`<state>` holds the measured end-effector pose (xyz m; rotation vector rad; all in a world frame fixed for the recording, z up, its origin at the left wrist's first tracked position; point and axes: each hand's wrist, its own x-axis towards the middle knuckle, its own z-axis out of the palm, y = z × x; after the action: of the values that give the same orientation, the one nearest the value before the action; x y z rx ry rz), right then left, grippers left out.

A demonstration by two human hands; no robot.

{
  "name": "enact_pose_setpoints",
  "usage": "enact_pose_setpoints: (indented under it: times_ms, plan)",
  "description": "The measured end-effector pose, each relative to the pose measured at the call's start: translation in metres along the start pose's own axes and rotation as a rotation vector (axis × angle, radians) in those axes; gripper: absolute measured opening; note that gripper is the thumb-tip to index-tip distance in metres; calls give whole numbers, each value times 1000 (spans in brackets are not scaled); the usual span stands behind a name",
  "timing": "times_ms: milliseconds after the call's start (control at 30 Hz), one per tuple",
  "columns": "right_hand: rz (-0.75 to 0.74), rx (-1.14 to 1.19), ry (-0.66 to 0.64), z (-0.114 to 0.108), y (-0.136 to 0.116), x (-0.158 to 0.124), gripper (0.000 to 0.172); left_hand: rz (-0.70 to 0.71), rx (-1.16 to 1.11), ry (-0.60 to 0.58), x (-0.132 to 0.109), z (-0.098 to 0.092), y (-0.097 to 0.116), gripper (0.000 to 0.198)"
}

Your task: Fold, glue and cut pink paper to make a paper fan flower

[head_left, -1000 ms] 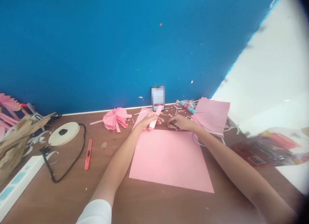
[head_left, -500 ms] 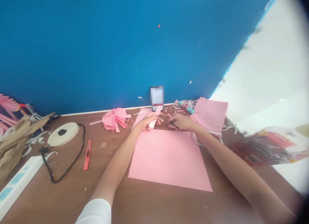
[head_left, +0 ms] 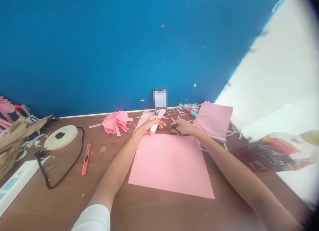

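Observation:
My left hand is closed on a narrow folded strip of pink paper, which slants up between the thumb and fingers. Just to its right, my right hand grips a pair of scissors by the dark handles. The thin blades point toward the folded strip, and I cannot tell whether they touch it. Below both hands a large pink sheet lies flat on the table. A pleated pink paper rosette sits to the left of my left hand.
A phone leans against the blue wall. Pink sheets and a glue tube lie at the right. On the left are a red box cutter, a round cream device, a power strip and driftwood.
The view has shifted slightly, so most things sit a little further left. Both hands keep their hold, and the right hand with the scissors has barely moved.

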<state>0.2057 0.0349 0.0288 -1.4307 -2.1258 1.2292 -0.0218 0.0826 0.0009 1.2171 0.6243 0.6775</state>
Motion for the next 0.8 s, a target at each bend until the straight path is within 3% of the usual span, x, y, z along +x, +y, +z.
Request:
enact_pose_setpoints:
  times_ms: [233,433,633,800]
  plan:
    - [4,-4,60,3,-5,1,23,4,-3,23,-2,3,2,55]
    - [-5,26,-25,-1,-17,-8,19,2,15,20,-1,1,0,55]
    - [16,-82,41,0,-15,-4,13,12,-1,26,0,-1,-4,52]
    - [-7,-100,23,1,-13,-3,17,23,-11,7,0,-1,-3,51]
